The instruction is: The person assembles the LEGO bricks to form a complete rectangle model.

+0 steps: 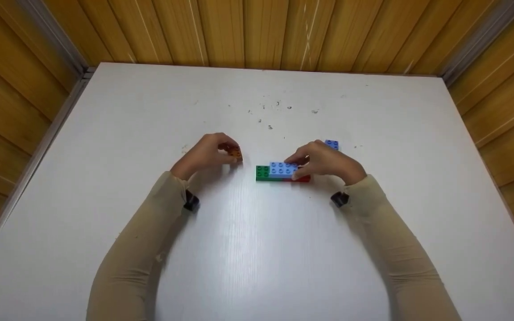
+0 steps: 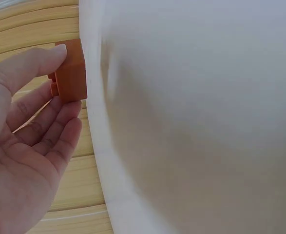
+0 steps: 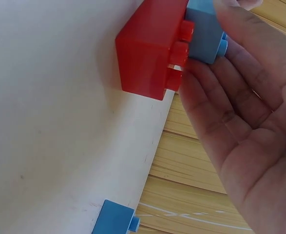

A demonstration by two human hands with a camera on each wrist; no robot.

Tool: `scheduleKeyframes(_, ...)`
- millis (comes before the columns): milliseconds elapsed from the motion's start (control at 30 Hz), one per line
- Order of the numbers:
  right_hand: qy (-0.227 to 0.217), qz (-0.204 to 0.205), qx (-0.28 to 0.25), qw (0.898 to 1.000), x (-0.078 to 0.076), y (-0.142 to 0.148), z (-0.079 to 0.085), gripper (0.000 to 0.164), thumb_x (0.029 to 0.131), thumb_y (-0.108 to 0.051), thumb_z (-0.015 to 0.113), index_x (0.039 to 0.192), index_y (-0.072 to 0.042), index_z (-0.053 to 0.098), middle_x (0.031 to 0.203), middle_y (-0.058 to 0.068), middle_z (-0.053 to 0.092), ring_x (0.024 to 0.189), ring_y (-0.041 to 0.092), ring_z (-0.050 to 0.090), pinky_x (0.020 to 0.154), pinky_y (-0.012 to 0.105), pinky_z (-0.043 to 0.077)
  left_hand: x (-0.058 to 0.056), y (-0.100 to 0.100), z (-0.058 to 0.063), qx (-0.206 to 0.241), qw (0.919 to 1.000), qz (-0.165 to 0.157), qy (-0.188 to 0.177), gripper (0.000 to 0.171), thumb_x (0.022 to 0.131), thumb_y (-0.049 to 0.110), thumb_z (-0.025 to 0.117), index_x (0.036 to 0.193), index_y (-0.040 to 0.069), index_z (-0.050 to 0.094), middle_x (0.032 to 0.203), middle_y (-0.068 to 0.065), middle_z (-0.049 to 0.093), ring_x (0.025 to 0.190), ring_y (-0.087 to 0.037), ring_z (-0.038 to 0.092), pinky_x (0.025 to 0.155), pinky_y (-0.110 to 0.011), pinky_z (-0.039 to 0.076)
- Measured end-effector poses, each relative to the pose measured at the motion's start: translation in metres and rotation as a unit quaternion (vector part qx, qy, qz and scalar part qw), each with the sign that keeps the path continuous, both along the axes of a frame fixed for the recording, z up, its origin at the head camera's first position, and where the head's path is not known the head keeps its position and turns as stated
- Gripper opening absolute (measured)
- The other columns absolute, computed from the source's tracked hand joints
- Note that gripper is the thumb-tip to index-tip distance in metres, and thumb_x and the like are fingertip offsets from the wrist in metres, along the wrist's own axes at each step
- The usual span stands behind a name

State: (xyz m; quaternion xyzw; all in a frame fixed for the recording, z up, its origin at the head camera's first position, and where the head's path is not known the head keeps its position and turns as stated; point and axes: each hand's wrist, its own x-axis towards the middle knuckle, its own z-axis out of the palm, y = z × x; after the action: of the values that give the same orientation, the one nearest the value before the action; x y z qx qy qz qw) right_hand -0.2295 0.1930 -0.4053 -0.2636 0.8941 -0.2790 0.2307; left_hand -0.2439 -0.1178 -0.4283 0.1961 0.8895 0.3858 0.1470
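Observation:
An orange toy building brick (image 2: 72,70) is pinched between the thumb and fingers of my left hand (image 1: 210,151), left of the table's middle. Across from it, my right hand (image 1: 323,159) grips the right end of a light blue brick (image 1: 279,169) with thumb and fingers. That brick sits on top of a green brick (image 1: 262,174) and a red brick (image 3: 145,53), bridging the two, which lie end to end. Studs at the green brick's left end stay uncovered. In the head view, my right hand partly hides the red brick.
Behind my right hand, a separate blue brick (image 1: 332,144) lies on the white table (image 1: 248,249). Dark marks dot the tabletop towards the back. Wood-panelled walls (image 1: 261,33) border the far edge and both sides.

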Motion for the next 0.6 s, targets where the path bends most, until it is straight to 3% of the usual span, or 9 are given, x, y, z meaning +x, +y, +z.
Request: scheduleKeyframes(600, -0.009, -0.008, 0.007, 1.000, -0.001, 0.000, -0.001, 0.042, 0.079, -0.018, 0.079, 0.120, -0.016, 0.070, 0.116, 0.003, 0.070, 0.100, 0.018, 0.063, 0.090, 0.037, 0.052, 0.010, 0.022, 0.009, 0.039, 0.9956, -0.080, 0.028, 0.032, 0.082, 0.007, 0.072, 0.113, 0.003, 0.067, 0.108, -0.010, 0.065, 0.099, -0.023, 0.060, 0.094, -0.040, 0.051)
